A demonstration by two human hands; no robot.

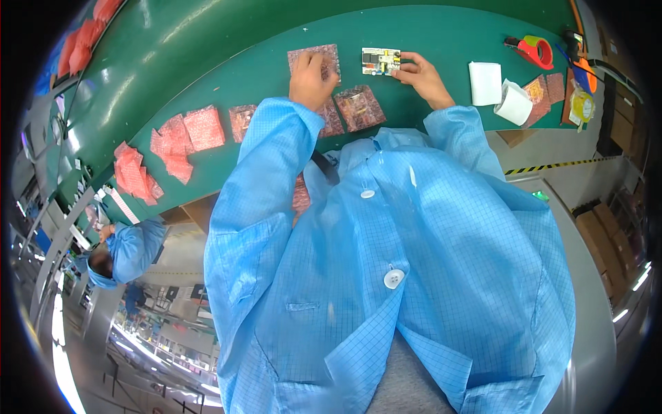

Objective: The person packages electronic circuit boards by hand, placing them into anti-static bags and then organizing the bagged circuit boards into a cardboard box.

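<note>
My right hand point(423, 77) grips the right edge of a small white circuit board point(376, 61) with several raised parts on it, just above the green table. To its left, my left hand point(312, 81) has its fingers bent onto a pink bubble-wrap bag point(325, 51). The hand covers much of that bag, so I cannot tell whether anything is inside. Closer to me lies a bubble-wrap bag with a board inside point(360, 108). Another pink bag point(331, 121) shows partly beside my left wrist, and a further filled one point(241, 121) rests left of my sleeve.
Pink bubble-wrap bags point(205, 128) lie in loose piles along the left of the table point(427, 31). On the right are white sheets point(485, 83), a white roll point(514, 102) and a red tape dispenser point(535, 52). Another person point(131, 252) works at far left.
</note>
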